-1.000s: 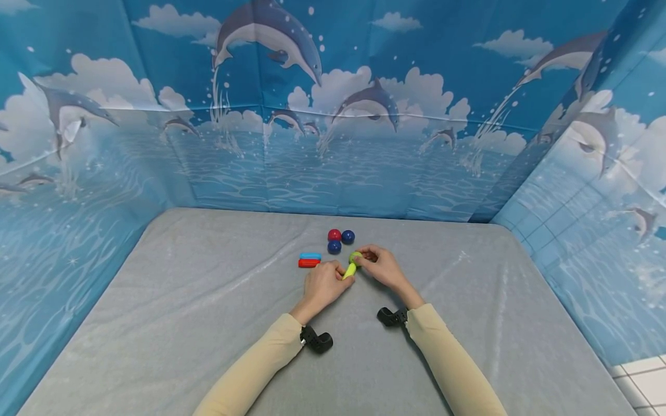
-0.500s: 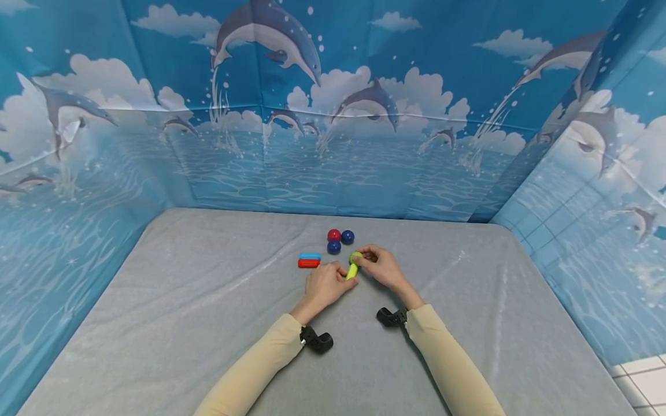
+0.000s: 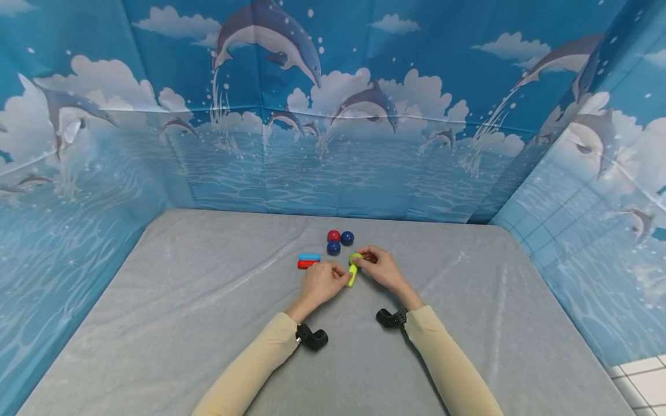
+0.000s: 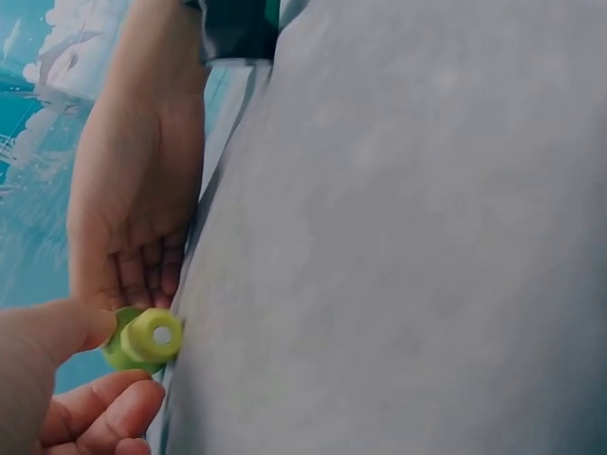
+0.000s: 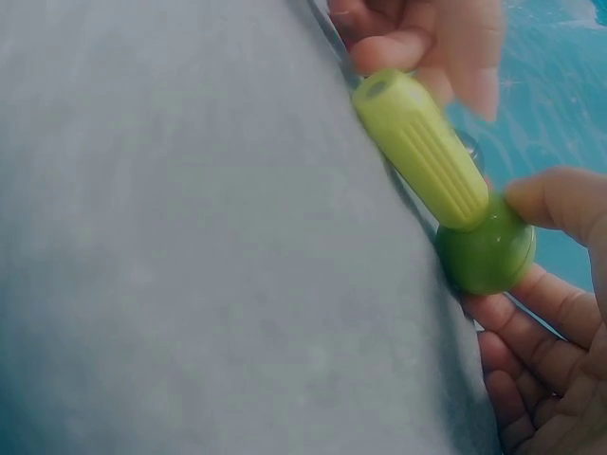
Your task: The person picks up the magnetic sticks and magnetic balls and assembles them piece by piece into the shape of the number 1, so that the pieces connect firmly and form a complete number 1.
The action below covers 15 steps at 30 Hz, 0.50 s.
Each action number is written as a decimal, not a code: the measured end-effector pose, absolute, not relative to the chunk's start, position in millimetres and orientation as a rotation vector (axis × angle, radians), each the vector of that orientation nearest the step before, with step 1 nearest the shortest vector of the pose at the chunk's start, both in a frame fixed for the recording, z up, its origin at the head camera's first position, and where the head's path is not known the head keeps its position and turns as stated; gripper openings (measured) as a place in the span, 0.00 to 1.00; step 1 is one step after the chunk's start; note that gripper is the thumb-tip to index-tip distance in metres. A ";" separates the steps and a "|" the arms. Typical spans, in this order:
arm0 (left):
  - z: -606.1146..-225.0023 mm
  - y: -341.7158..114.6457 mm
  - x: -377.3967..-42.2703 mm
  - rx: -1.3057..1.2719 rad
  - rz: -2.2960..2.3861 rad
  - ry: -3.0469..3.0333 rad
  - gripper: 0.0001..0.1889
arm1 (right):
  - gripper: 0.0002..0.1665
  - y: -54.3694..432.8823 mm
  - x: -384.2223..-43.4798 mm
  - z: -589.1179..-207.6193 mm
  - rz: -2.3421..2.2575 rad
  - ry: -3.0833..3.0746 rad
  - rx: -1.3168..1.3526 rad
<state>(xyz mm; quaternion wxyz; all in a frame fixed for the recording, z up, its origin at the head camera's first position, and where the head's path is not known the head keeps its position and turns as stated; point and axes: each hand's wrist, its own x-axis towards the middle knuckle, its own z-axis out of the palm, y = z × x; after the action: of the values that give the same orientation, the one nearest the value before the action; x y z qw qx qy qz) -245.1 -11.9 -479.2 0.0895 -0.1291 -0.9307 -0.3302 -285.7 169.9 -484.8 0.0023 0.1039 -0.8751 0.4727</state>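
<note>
A green ball [image 5: 488, 248] is pinched between the thumb and fingers of my right hand [image 3: 381, 266]. From the ball sticks out a short yellow-green ridged rod [image 5: 422, 147], its end meeting the ball and its free end pointing toward me in the head view. My left hand [image 3: 324, 282] is right beside that rod; in the left wrist view its thumb and fingers [image 4: 119, 408] stand apart around the rod's end, not gripping it. Left of the ball lie a light blue rod [image 3: 310, 256] and a red rod [image 3: 307, 264], the red one partly behind my left hand.
Beyond the hands, a red ball [image 3: 333, 236] and two dark blue balls [image 3: 347, 237] sit together on the grey cloth-covered table [image 3: 208, 300]. A dolphin-print curtain [image 3: 333, 162] rises along the table's back and sides.
The yellow-green rod has swung so its free end points more toward me. My left hand has loosened from it and drawn slightly left; the right hand has kept its hold on the ball.
</note>
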 end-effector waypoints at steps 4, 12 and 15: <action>-474.8 -16.4 -248.2 -0.352 -0.995 -2.755 0.09 | 0.18 169.9 -285.8 -485.7 1.476 -2.752 0.315; -467.4 -22.0 -256.6 -0.297 -1.026 -2.672 0.11 | 0.18 170.2 -286.1 -486.2 1.502 -2.745 0.301; -466.8 -22.7 -259.2 -0.292 -1.039 -2.656 0.14 | 0.19 170.1 -285.7 -485.9 1.500 -2.747 0.304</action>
<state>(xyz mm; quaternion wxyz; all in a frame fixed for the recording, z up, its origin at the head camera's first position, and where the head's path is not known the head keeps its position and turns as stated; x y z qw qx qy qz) -259.2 -22.7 -466.8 0.1369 -0.1007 -0.9177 -0.3590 -285.7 170.1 -485.9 -0.0015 0.0966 -0.8736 0.4770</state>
